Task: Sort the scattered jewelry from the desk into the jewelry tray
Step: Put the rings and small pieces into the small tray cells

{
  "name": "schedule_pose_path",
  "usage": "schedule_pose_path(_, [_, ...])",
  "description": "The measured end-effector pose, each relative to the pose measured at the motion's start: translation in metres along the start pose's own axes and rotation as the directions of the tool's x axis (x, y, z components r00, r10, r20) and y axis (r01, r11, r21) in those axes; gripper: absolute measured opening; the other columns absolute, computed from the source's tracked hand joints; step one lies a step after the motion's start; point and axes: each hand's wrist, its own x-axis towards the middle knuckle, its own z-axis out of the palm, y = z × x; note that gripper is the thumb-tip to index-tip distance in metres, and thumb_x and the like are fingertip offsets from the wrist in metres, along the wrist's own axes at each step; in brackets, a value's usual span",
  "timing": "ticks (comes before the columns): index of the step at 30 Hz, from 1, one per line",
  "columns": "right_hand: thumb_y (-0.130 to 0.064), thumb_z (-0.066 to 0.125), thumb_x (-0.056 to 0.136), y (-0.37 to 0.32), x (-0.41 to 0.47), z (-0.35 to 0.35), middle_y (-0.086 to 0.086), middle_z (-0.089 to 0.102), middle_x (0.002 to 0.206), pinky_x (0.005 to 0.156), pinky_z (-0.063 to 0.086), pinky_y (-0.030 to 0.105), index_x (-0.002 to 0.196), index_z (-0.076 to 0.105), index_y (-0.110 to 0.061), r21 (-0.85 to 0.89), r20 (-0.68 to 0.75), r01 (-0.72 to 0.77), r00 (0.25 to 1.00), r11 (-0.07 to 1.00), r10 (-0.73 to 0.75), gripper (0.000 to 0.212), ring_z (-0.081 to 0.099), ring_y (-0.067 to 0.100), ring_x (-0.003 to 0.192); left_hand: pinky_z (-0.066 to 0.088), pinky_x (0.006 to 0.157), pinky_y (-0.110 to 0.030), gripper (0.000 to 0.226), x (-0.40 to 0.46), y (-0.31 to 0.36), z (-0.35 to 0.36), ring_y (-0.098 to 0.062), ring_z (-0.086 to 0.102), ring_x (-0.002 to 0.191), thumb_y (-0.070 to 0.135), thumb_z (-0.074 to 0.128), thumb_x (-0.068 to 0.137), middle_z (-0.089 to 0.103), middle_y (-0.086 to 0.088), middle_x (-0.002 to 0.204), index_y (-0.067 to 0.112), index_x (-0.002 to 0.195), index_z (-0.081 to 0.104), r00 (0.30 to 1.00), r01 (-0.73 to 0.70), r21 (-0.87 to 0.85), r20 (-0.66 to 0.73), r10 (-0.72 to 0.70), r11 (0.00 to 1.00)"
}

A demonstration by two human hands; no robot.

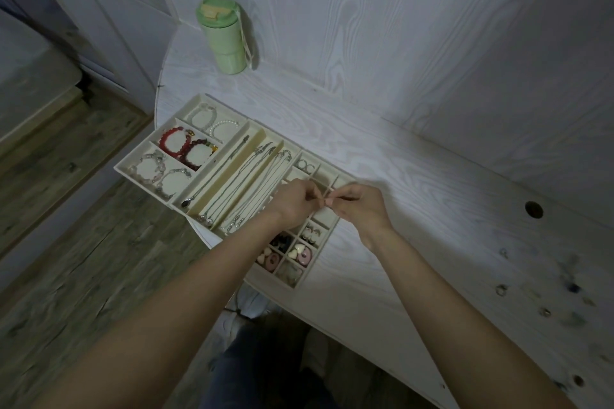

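Note:
A cream jewelry tray (212, 176) lies on the white desk, with bead bracelets (186, 144) in its left compartments, chain necklaces (246, 183) in the long middle slots and small pieces in the grid (300, 252) on the right. My left hand (292, 202) and my right hand (357, 206) meet fingertip to fingertip above the small grid cells. Both seem to pinch one tiny item (324, 202) between them; it is too small to identify. Loose rings and small jewelry (545, 302) lie scattered on the desk at the far right.
A green tumbler (224, 35) stands at the back of the desk by the wood-grain wall. A round hole (534, 209) opens in the desk top to the right. The curved desk edge runs under the tray; wood floor lies to the left.

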Motion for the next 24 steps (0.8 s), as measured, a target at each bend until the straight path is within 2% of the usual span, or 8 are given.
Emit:
schedule_pose_path(3, [0.007,0.071,0.076,0.001,-0.001,-0.001,0.003,0.067,0.079,0.076,0.053,0.025,0.075,0.066,-0.012,0.049,0.047,-0.046,0.998,0.998,0.044,0.020,0.063,0.013,0.076,0.041,0.075,-0.023,0.006,0.000,-0.002,0.002,-0.015,0.056,0.082,0.012,0.058,0.090,0.060,0.000,0.084,0.013,0.085,0.060,0.999,-0.036,0.027,-0.004,0.036,0.999])
schedule_pose_path(6, [0.007,0.069,0.079,0.000,-0.003,-0.005,0.009,0.067,0.083,0.076,0.054,0.021,0.079,0.066,-0.009,0.107,0.118,-0.080,0.991,0.991,0.067,0.016,0.064,0.017,0.078,0.046,0.078,-0.027,0.011,0.000,-0.005,0.001,-0.016,0.058,0.082,0.010,0.056,0.091,0.061,0.003,0.082,0.016,0.082,0.060,0.995,-0.097,0.044,-0.017,0.098,0.994])
schedule_pose_path(10, [0.005,0.067,0.081,0.001,-0.007,-0.010,0.008,0.066,0.076,0.064,0.055,0.016,0.080,0.066,-0.008,0.103,0.163,-0.109,0.982,0.989,0.092,0.013,0.065,0.012,0.064,0.046,0.079,-0.028,0.014,0.000,-0.009,0.002,-0.014,0.058,0.081,0.012,0.057,0.091,0.061,0.005,0.082,0.020,0.080,0.059,0.992,-0.126,0.082,-0.013,0.128,0.989])
schedule_pose_path(15, [0.005,0.068,0.081,0.006,-0.007,-0.013,0.009,0.065,0.078,0.067,0.056,0.018,0.082,0.064,-0.006,0.100,0.157,-0.162,0.977,0.982,0.145,0.012,0.064,0.017,0.070,0.038,0.069,-0.023,0.008,0.002,-0.012,0.006,-0.012,0.053,0.076,0.016,0.057,0.092,0.058,0.004,0.080,0.016,0.084,0.059,0.993,-0.122,0.126,0.022,0.120,0.984])
schedule_pose_path(19, [0.002,0.066,0.083,0.004,-0.007,-0.013,0.004,0.065,0.076,0.060,0.052,0.017,0.079,0.064,-0.011,0.097,0.153,-0.226,0.966,0.969,0.209,0.014,0.063,0.013,0.068,0.035,0.066,-0.022,0.011,0.005,-0.012,0.007,-0.010,0.051,0.072,0.016,0.058,0.091,0.056,0.007,0.074,0.015,0.081,0.058,0.994,-0.111,0.106,0.007,0.111,0.988])
schedule_pose_path(22, [0.000,0.067,0.083,0.002,-0.005,-0.012,0.003,0.066,0.074,0.055,0.045,0.018,0.076,0.065,-0.013,0.062,0.099,-0.257,0.963,0.964,0.250,0.015,0.063,0.011,0.064,0.035,0.067,-0.022,0.011,0.007,-0.011,0.006,-0.008,0.050,0.070,0.015,0.057,0.092,0.054,0.007,0.073,0.015,0.081,0.057,0.995,-0.094,0.126,-0.004,0.096,0.987])
schedule_pose_path(24, [-0.004,0.070,0.081,0.004,-0.002,-0.009,0.002,0.066,0.072,0.053,0.042,0.017,0.076,0.068,-0.012,-0.046,0.019,-0.228,0.973,0.973,0.229,0.010,0.062,0.011,0.061,0.036,0.068,-0.024,0.013,0.010,-0.010,0.005,-0.012,0.051,0.071,0.014,0.054,0.093,0.053,0.004,0.077,0.015,0.080,0.055,0.993,-0.120,0.226,0.021,0.118,0.967])
